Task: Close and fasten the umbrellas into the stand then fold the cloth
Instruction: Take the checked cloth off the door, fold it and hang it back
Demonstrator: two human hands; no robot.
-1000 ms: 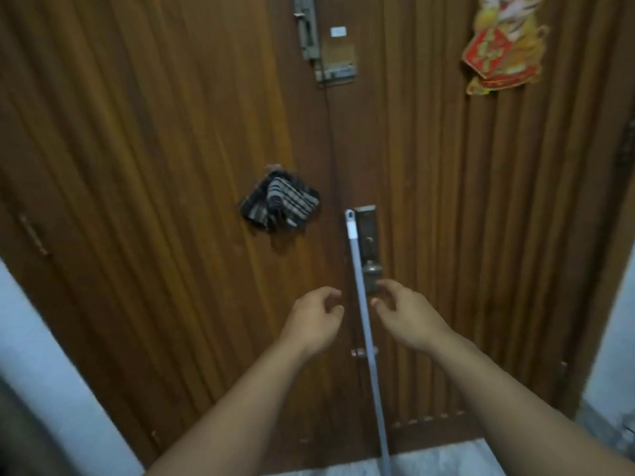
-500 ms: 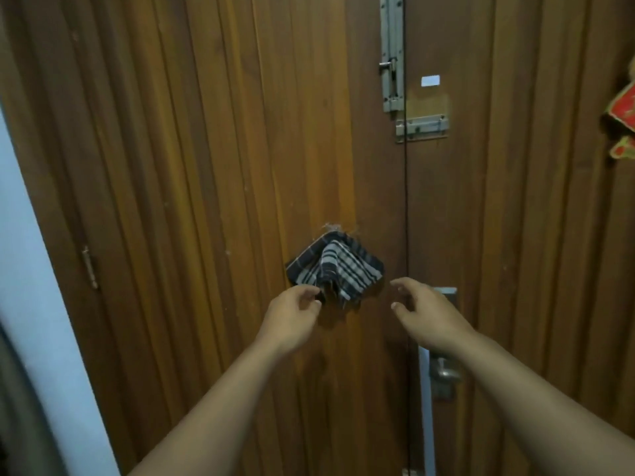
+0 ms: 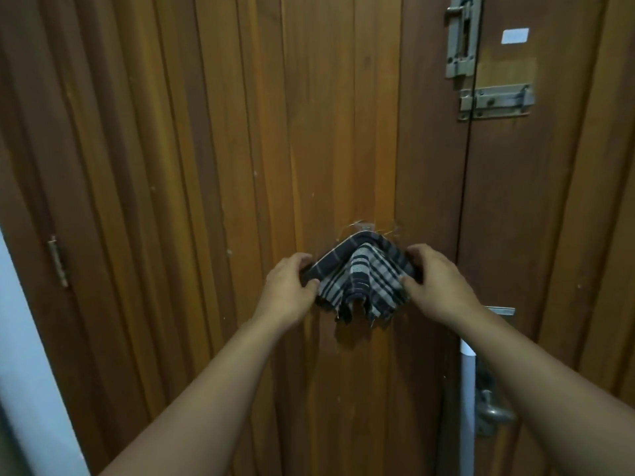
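A dark checked cloth [image 3: 360, 280] with grey stripes hangs bunched from a small hook [image 3: 365, 229] on the wooden door. My left hand [image 3: 292, 283] grips its left edge, fingers curled around the fabric. My right hand [image 3: 436, 280] pinches its right edge between thumb and fingers. The cloth sags in folds between both hands. No umbrella or stand shows in this view.
The brown slatted wooden door [image 3: 206, 166] fills the view. A metal bolt [image 3: 460, 36] and latch [image 3: 494, 101] sit at the upper right. A lever handle [image 3: 494, 412] and a pale pole [image 3: 468, 407] are at the lower right. A white wall [image 3: 27, 372] borders the left.
Both hands rose from the pole by the door handle up to the hanging cloth and closed on its two side edges. My view moved closer and upward.
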